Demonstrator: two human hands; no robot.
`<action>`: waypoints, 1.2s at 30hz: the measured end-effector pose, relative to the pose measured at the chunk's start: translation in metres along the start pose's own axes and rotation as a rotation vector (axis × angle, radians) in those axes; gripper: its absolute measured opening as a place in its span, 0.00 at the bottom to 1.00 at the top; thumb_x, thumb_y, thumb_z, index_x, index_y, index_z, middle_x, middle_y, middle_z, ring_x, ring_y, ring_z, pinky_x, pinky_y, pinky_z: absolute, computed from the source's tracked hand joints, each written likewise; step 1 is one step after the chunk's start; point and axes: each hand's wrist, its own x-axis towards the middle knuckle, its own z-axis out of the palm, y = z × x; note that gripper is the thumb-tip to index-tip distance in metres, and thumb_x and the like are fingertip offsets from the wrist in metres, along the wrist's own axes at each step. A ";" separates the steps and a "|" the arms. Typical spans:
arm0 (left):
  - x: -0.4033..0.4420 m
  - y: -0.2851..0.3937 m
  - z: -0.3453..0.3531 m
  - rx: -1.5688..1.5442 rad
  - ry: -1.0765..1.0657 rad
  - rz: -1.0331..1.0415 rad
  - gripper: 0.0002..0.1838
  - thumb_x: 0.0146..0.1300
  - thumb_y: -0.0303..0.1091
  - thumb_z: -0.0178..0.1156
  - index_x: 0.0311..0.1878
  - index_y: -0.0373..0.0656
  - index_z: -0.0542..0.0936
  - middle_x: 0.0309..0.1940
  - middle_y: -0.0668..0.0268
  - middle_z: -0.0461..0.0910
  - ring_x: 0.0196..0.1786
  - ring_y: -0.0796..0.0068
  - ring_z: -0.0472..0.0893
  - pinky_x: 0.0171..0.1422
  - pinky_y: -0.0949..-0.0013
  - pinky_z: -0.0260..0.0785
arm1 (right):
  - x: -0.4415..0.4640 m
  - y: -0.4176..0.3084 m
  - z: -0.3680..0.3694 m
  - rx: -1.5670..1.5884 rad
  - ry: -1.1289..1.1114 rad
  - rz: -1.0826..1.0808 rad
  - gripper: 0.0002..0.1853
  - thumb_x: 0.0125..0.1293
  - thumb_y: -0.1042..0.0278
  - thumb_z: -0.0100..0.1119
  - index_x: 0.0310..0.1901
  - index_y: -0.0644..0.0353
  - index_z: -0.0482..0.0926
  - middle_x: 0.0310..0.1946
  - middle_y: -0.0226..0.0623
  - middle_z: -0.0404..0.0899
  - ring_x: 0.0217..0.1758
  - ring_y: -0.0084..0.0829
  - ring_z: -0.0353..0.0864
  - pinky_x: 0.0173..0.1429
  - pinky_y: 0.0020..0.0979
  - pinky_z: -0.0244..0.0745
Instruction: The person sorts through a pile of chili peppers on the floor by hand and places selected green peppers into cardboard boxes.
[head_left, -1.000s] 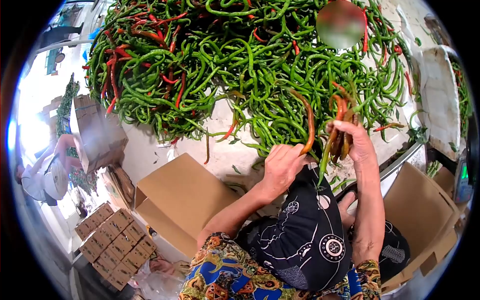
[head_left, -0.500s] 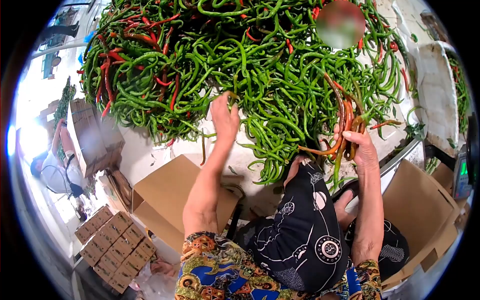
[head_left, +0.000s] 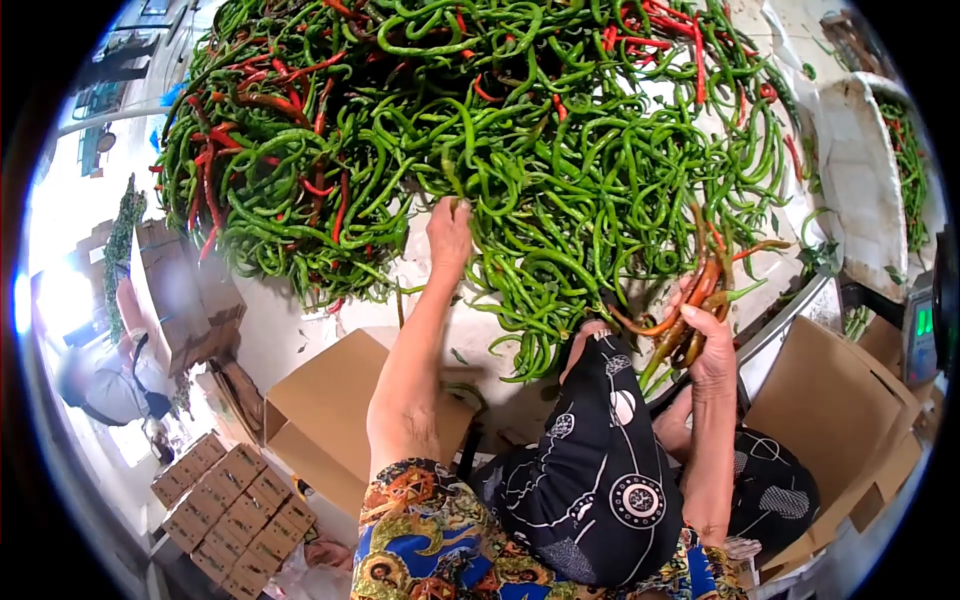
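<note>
1. Head view: right hand (head_left: 712, 343) clamps its fingers around reddish-brown peppers (head_left: 706, 281), beside the near edge of the green pepper pile (head_left: 560, 170).
2. Left hand (head_left: 450, 238) meets that edge; what its fingers grip, I cannot tell.

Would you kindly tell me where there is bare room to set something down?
The widest free patch is pale floor between the heap of long green and red peppers and the brown cardboard box at left. A narrower one lies between the left forearm and the heap's lower tip. It is crowded around the right hand, which holds reddish-brown peppers.
</note>
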 end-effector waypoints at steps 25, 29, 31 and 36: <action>-0.054 0.138 -0.011 -1.412 -0.463 -0.466 0.16 0.66 0.23 0.56 0.57 0.38 0.73 0.44 0.60 0.78 0.57 0.57 0.75 0.70 0.53 0.63 | -0.061 0.009 -0.025 0.009 0.300 -0.180 0.20 0.58 0.74 0.65 0.52 0.65 0.73 0.42 0.38 0.81 0.45 0.29 0.81 0.55 0.30 0.74; -0.053 0.132 -0.006 -1.140 -0.407 -0.484 0.11 0.68 0.25 0.54 0.52 0.37 0.73 0.37 0.61 0.76 0.42 0.64 0.76 0.58 0.55 0.72 | -0.058 0.015 -0.036 0.064 0.323 -0.173 0.18 0.57 0.74 0.65 0.50 0.64 0.75 0.42 0.37 0.81 0.46 0.28 0.80 0.56 0.29 0.72; -0.057 0.137 -0.009 -1.060 -0.378 -0.507 0.09 0.69 0.26 0.53 0.50 0.37 0.72 0.33 0.64 0.74 0.36 0.69 0.75 0.50 0.60 0.74 | -0.058 0.017 -0.041 0.075 0.315 -0.151 0.19 0.58 0.74 0.65 0.51 0.65 0.74 0.42 0.37 0.81 0.46 0.28 0.80 0.56 0.28 0.73; -0.067 0.113 -0.006 -0.591 -0.417 -0.485 0.09 0.64 0.30 0.60 0.45 0.39 0.75 0.27 0.68 0.73 0.26 0.76 0.74 0.32 0.73 0.71 | -0.058 0.017 -0.042 0.092 0.366 -0.169 0.16 0.58 0.73 0.65 0.49 0.65 0.76 0.41 0.35 0.81 0.44 0.27 0.80 0.53 0.27 0.73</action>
